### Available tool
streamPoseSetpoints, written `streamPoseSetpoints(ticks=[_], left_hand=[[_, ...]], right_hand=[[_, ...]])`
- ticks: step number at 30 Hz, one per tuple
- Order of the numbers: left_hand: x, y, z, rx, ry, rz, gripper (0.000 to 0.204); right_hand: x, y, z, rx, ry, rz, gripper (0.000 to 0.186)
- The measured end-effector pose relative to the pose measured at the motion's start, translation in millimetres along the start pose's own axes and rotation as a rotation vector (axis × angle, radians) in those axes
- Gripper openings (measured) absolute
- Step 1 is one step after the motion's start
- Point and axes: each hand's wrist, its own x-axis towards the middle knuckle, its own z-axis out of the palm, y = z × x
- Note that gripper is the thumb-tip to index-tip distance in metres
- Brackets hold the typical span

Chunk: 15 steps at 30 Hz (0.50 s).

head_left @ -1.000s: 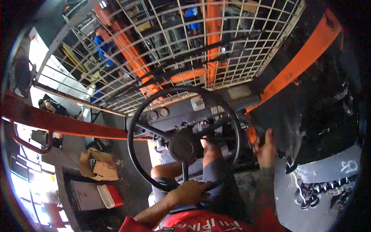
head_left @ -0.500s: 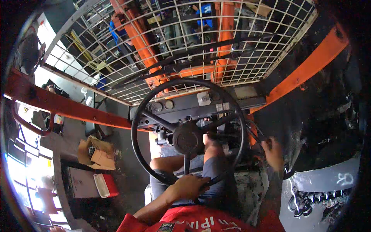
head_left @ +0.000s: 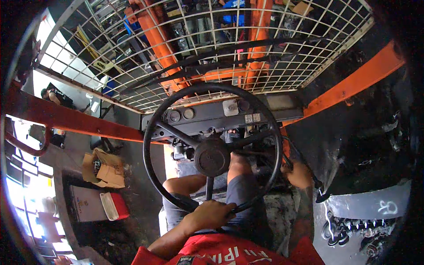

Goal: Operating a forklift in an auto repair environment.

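Note:
The black steering wheel point(head_left: 149, 161) stands in front of me, with spokes meeting at a round hub point(head_left: 212, 158). My left hand point(head_left: 211, 214) is closed around the bottom of its rim. To the right of the wheel, my right hand point(head_left: 298, 175) is closed at the top end of a thin dark lever point(head_left: 287, 154); its fingers are partly hidden and slightly blurred. A second lever with a dark knob point(head_left: 318, 184) slants past that hand on the right. Between the wheel's spokes, my bare knees and dark shorts show.
Ahead, a pale wire grille point(head_left: 212, 39) stands before orange mast posts point(head_left: 260, 39). Gauges point(head_left: 175, 115) sit on the dashboard point(head_left: 207, 117). Orange frame bars point(head_left: 357, 86) flank me. Lower left are a cardboard box point(head_left: 110, 172) and a red-and-white cooler point(head_left: 115, 206). A person point(head_left: 57, 96) is far left.
My right hand has moved left, closer to the wheel rim, and the knobbed lever beside it now shows more fully. My left hand stays on the rim. The view has shifted slightly.

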Motion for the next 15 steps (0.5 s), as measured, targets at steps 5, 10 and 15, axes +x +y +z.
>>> streamPoseSetpoints(ticks=[5, 10, 15], left_hand=[[-3, -2, 0, -0.022, 0.031, 0.04, 0.031], [-4, -4, 5, 0.004, 0.076, 0.059, 0.03], [-4, -1, 4, 0.022, 0.041, 0.046, 0.029]], right_hand=[[0, 24, 35, -0.071, 0.216, -0.072, 0.042], [-4, 40, 54, 0.073, 0.235, -0.139, 0.044], [-10, 50, 68, 0.17, 0.177, -0.074, 0.045]])
